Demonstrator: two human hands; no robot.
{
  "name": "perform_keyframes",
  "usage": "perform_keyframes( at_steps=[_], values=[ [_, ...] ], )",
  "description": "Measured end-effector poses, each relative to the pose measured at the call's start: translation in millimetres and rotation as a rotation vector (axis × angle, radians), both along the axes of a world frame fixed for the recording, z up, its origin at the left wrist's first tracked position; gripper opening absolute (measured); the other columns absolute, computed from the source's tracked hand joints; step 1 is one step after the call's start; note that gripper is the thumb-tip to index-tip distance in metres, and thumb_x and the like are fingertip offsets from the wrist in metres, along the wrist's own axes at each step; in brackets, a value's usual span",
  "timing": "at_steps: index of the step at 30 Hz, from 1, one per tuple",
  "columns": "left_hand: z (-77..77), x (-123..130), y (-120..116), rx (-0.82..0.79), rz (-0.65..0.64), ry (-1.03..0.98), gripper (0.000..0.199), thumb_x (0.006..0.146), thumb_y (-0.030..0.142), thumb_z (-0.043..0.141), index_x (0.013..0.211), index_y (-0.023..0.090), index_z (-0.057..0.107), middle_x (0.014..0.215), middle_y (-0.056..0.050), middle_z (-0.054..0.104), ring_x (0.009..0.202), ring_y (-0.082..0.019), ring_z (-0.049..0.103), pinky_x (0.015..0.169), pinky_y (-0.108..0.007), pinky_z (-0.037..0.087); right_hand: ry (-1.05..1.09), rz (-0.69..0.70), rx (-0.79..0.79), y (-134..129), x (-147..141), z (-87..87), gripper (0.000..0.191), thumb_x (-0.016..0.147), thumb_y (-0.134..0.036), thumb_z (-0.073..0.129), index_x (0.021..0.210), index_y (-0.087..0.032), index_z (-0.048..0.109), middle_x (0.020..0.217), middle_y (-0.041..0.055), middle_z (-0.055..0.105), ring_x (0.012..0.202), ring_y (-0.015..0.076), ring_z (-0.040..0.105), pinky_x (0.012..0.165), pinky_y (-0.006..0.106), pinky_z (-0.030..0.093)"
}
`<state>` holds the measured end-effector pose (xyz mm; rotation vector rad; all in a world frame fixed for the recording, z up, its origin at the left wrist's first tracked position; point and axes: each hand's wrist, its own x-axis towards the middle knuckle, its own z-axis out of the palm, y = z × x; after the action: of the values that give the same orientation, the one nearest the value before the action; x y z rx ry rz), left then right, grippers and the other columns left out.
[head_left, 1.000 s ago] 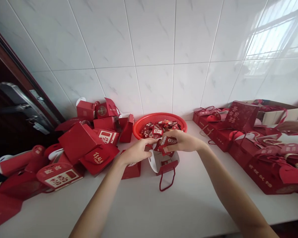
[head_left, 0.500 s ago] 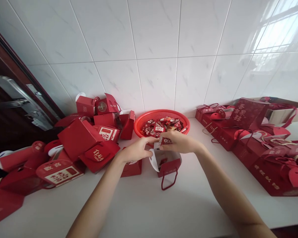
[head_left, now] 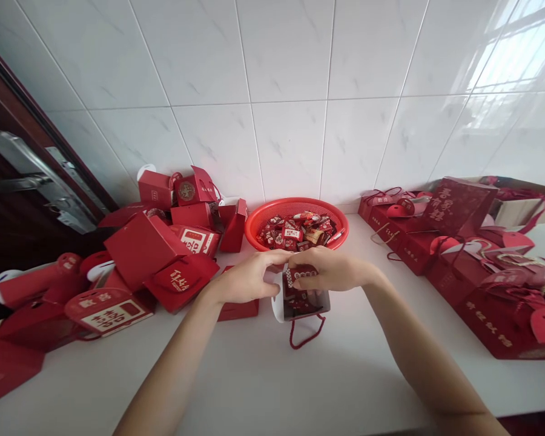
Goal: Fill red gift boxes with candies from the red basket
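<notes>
Gripping a small patterned red packet (head_left: 305,280) in the right hand (head_left: 329,269), pinched between thumb and fingers, barely parted around it. Positioned at the mouth of an open box (head_left: 318,304), overlapping its inside in view; cannot tell how deep. Reaching from the other side with the left hand (head_left: 247,278), bending the thumb close beside the box's white flap (head_left: 279,306) and stretching the fingers toward the far rim, keeping a gap between thumb and forefinger. Cannot tell whether gripping the box there or merely touching it.

Resting mid-length on the white counter (head_left: 254,381), with a dark red cord handle (head_left: 297,347) looping toward the front edge. Partly covered by the left hand and forearm, just beside: a small red box (head_left: 240,310). Set behind, near the counter's back edge: a red mesh basket (head_left: 253,225) of wrapped sweets (head_left: 295,233). Piled at the left end: a jumbled heap of red boxes (head_left: 143,242). Lined up along the right end: rows of red boxes (head_left: 454,281), with an open carton (head_left: 513,212) near the back corner. Beyond: a pale tiled wall (head_left: 290,139), reflecting a bright window, and at far left a dark door with a metal handle (head_left: 22,181).
</notes>
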<state>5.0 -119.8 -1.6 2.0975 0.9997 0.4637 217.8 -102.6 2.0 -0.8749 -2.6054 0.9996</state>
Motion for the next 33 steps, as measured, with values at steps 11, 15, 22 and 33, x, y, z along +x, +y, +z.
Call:
perform_keyframes(
  at_steps=[11, 15, 22, 33],
  values=[
    [-2.9, -4, 6, -0.101, 0.126, 0.056, 0.074, 0.066, 0.007, 0.057, 0.138, 0.022, 0.057, 0.114, -0.004, 0.071, 0.098, -0.022, 0.066, 0.077, -0.028, 0.052, -0.064, -0.045, 0.209, -4, 8, 3.7, 0.035, 0.085, -0.015, 0.062, 0.120, -0.021, 0.066, 0.112, 0.0064, 0.072, 0.092, 0.0211, 0.066, 0.073, 0.029, 0.046],
    [-5.1, -7, 10, -0.114, 0.211, 0.048, 0.070, 0.067, 0.011, 0.059, 0.137, 0.020, 0.058, 0.124, -0.006, 0.069, 0.102, -0.023, 0.066, 0.082, -0.029, 0.054, -0.058, -0.068, 0.223, -9, 22, 16.7, 0.035, 0.086, -0.028, 0.066, 0.121, -0.023, 0.067, 0.115, 0.0052, 0.072, 0.097, 0.0220, 0.065, 0.078, 0.030, 0.047],
    [-6.0, -8, 10, -0.151, 0.227, 0.095, 0.073, 0.066, 0.012, 0.061, 0.138, 0.018, 0.058, 0.109, -0.004, 0.073, 0.092, -0.022, 0.068, 0.074, -0.026, 0.053, -0.276, -0.070, 0.186, -10, 25, 5.1, 0.051, 0.078, -0.038, 0.077, 0.126, -0.025, 0.066, 0.113, 0.0078, 0.069, 0.106, 0.0274, 0.062, 0.077, 0.031, 0.048],
    [-10.5, -5, 14, -0.154, 0.142, 0.103, 0.058, 0.071, 0.016, 0.058, 0.127, 0.017, 0.067, 0.085, -0.001, 0.073, 0.082, -0.019, 0.066, 0.076, -0.026, 0.051, 0.055, -0.068, 0.185, -23, 40, -27.8, 0.007, 0.088, -0.017, 0.060, 0.085, -0.018, 0.066, 0.106, 0.0078, 0.071, 0.095, 0.0204, 0.065, 0.082, 0.032, 0.049]
  ],
)
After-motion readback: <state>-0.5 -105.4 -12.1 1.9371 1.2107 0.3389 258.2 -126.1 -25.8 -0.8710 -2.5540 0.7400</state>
